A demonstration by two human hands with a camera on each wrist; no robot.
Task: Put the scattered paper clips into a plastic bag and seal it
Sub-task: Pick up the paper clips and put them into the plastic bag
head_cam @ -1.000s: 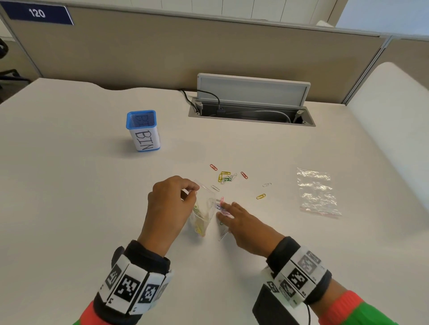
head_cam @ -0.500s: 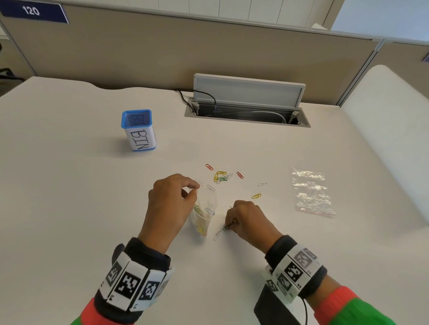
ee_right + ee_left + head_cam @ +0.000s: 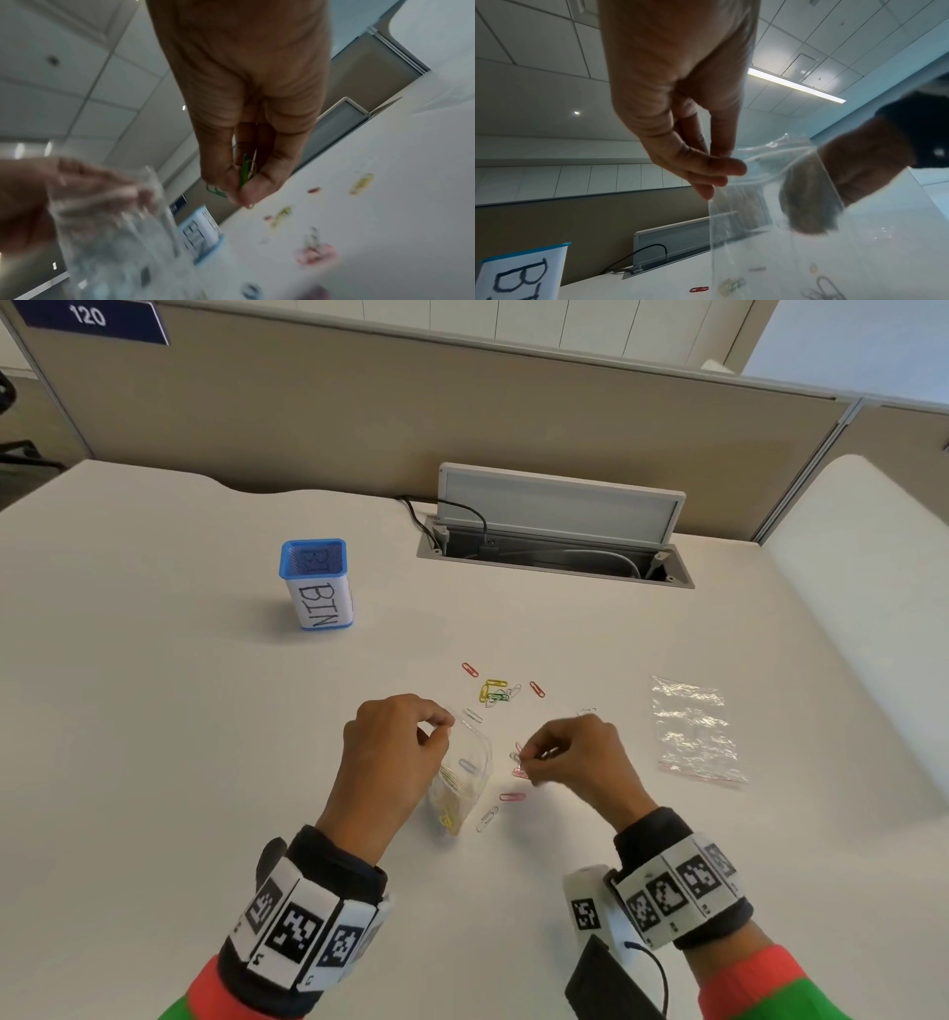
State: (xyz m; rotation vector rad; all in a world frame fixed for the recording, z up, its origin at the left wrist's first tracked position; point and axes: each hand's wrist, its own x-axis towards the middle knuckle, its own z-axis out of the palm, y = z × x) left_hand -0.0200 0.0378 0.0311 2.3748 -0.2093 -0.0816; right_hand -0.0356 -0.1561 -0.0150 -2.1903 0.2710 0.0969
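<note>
My left hand [image 3: 395, 752] pinches the top edge of a clear plastic bag [image 3: 462, 783], which hangs open above the table with several paper clips in its bottom. In the left wrist view the thumb and fingers [image 3: 713, 168] hold the bag's rim [image 3: 770, 162]. My right hand [image 3: 575, 757], just right of the bag mouth, pinches a few paper clips [image 3: 519, 760]; green ones [image 3: 245, 170] show in the right wrist view. Loose clips lie on the table: a coloured cluster [image 3: 495, 691], a pink one [image 3: 512, 796] and a silver one [image 3: 487, 818].
A blue pen holder labelled BIN [image 3: 317, 582] stands at the back left. A second, empty plastic bag [image 3: 693, 729] lies flat to the right. An open cable hatch [image 3: 554, 541] sits in the white table [image 3: 154, 737] by the partition wall.
My right hand went down to the table, picked up clips beside the bag, and has now risen with them toward the bag mouth. The left hand kept holding the bag.
</note>
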